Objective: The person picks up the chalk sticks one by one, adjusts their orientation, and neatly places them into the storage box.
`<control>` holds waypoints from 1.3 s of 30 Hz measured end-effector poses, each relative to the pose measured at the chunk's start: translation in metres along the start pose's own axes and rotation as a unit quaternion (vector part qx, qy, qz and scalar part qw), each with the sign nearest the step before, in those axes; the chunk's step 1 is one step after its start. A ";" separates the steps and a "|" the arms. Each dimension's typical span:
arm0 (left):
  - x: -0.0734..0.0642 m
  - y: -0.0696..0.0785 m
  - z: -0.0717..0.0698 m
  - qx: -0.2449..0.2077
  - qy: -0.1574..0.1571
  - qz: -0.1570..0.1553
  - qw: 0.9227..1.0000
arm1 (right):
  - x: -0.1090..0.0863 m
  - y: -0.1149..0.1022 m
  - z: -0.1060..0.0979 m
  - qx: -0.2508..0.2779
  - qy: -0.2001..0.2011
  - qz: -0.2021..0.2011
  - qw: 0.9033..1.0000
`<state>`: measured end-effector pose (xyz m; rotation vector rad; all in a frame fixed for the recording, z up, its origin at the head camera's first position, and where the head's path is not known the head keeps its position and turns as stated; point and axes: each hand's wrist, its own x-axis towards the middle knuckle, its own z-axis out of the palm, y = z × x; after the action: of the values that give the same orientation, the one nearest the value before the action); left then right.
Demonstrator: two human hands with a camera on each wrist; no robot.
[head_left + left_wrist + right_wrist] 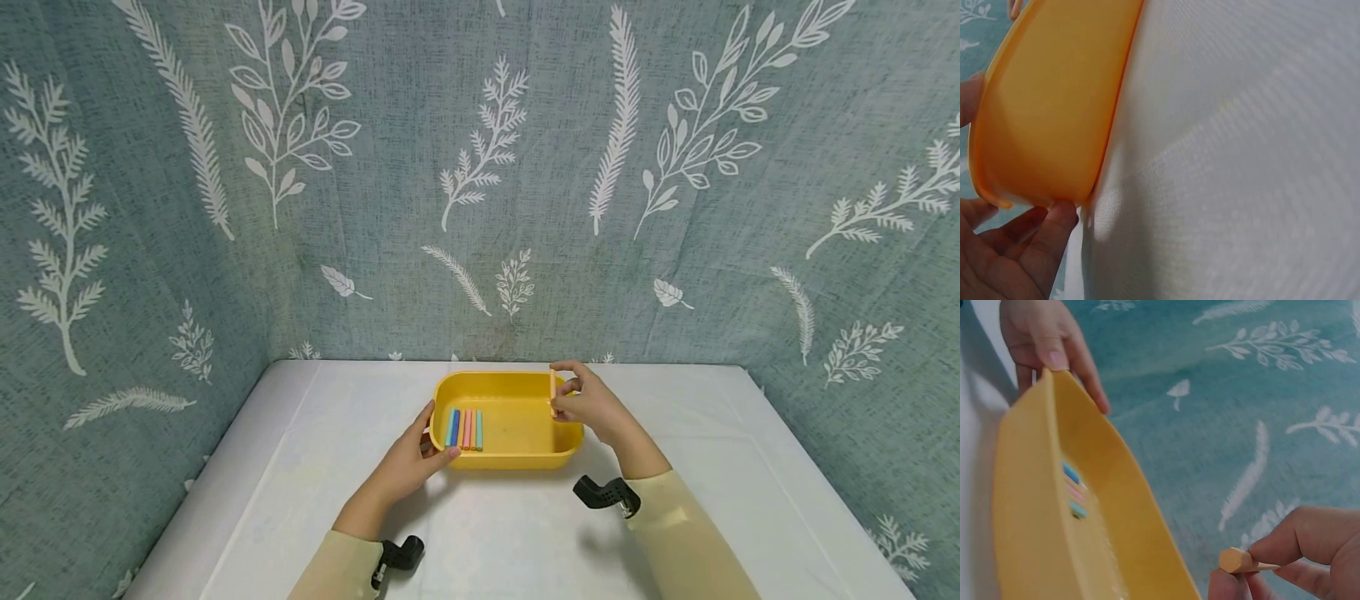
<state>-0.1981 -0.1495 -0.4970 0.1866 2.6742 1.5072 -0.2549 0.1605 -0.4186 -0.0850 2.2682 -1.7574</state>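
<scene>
My left hand (409,460) grips the left end of a yellow plastic tub (510,461), its thumb over the near rim and the other fingers against the outer wall. Inside the tub's left part, several coloured chalk sticks (464,430) lie side by side in blue, pink, orange and green tones. Over the tub's right end, my right hand (594,407) pinches one pale orange chalk stick (552,392) between thumb and fingers. From the right wrist, the blunt end of that chalk stick (1232,560) shows just outside the tub's rim.
The tub stands on a table with a white cloth (480,533). Behind and at both sides hangs a blue-green curtain (390,200) with white leaf prints. A black camera mount (607,493) sits on the right wrist, another black mount (401,554) on the left.
</scene>
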 end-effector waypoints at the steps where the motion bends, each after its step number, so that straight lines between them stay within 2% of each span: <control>1: 0.000 0.000 0.000 -0.001 -0.001 -0.001 1.000 | 0.001 0.000 0.003 0.001 0.000 0.001 1.000; 5: 0.000 -0.001 0.000 0.002 -0.002 0.007 1.000 | 0.006 0.002 0.016 0.006 -0.008 0.001 1.000; 11: 0.000 -0.002 0.000 0.003 -0.002 0.004 1.000 | 0.015 0.010 0.032 0.008 -0.023 0.005 1.000; 18: 0.000 -0.002 0.000 -0.005 -0.001 -0.001 1.000 | 0.022 0.017 0.049 0.041 -0.039 0.015 0.998; 23: -0.001 0.000 0.000 -0.006 -0.001 -0.002 1.000 | 0.025 0.018 0.061 0.045 -0.053 0.015 0.997; 31: 0.000 0.000 0.000 0.000 -0.001 -0.010 1.000 | 0.030 0.023 0.076 0.020 -0.072 0.032 0.997; 39: -0.001 0.000 -0.001 -0.007 -0.004 -0.002 1.000 | 0.038 0.028 0.086 -0.023 -0.059 0.068 0.996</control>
<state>-0.1973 -0.1508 -0.4965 0.1849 2.6552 1.5208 -0.2670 0.0787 -0.4722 -0.0417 2.1758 -1.5905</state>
